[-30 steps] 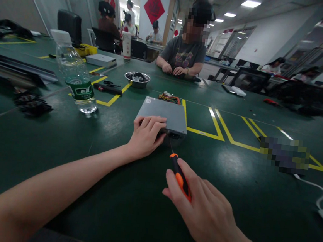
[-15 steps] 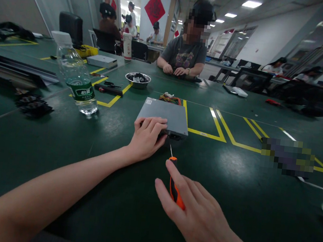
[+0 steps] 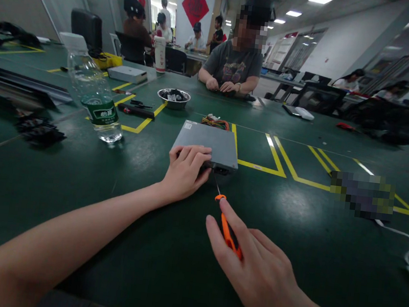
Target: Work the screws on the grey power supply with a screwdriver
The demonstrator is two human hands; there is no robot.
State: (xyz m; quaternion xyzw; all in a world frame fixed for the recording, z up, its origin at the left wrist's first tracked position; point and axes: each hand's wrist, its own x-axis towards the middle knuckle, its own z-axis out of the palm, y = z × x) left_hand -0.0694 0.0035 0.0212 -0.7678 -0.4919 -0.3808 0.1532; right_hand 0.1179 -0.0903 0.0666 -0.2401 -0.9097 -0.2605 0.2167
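Observation:
A grey metal computer power supply point(image 3: 209, 141) lies on the green table, with a bundle of coloured cables point(image 3: 215, 122) at its far side. My left hand point(image 3: 186, 171) grips its near left corner, fingers over the top and thumb at the near face. In my right hand point(image 3: 254, 262) is a screwdriver point(image 3: 226, 230) with an orange and black handle. Its thin shaft points up and left, and the tip meets the near face of the power supply beside my left thumb. Whether the tip sits in a screw cannot be made out.
A water bottle point(image 3: 100, 109) stands to the left. Beyond it are a metal bowl point(image 3: 173, 99) of small parts, a dark tool point(image 3: 135, 110) and a silver box point(image 3: 127, 73). Opposite sits a co-worker point(image 3: 233, 63). A pixelated item point(image 3: 364, 195) with a white cable lies right.
My right hand and the screwdriver handle have shifted slightly right and up, so the screwdriver leans more. My left hand keeps its hold on the power supply. The view has moved a little.

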